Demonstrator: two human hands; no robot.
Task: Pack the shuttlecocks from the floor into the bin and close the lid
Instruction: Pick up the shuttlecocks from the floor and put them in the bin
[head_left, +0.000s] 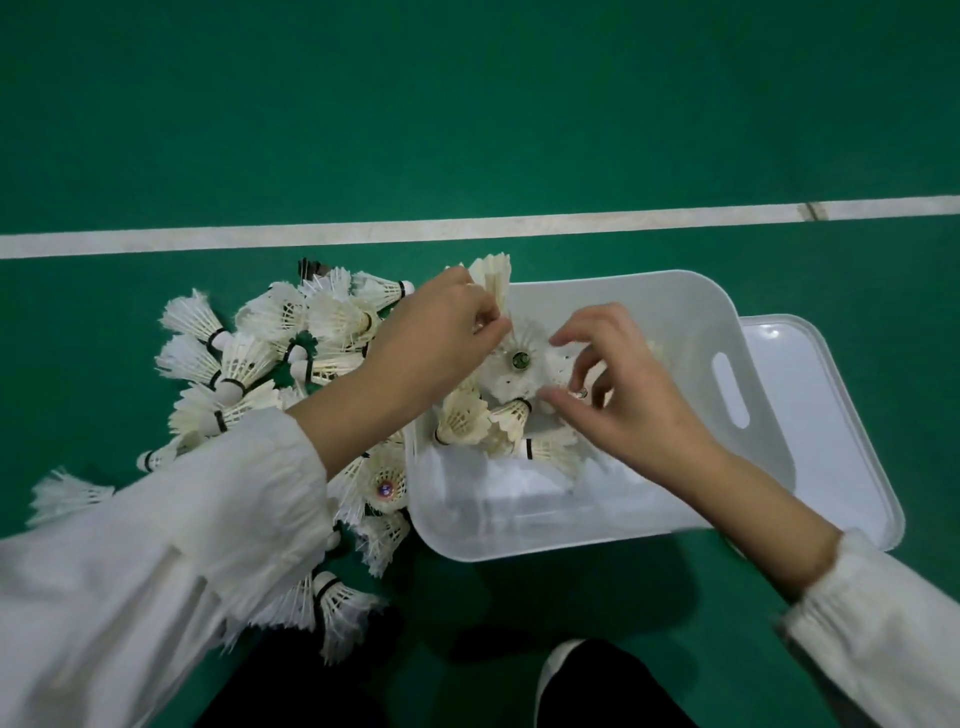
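Left grip (441, 338) pinches one shuttlecock (493, 283), right grip (634, 400) half-curls round another, bin (519, 525) beneath both and pile (244, 364) to their left: we should nest each cork-down, feathers uncrushed, to save room.

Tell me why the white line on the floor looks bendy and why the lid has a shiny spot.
Head view: the wide-angle lens bows the white line slightly, and the top corners look darker; the spot on the lid is glare, likely from a light overhead; the left sleeve looks smeared at its edge, probably motion blur.
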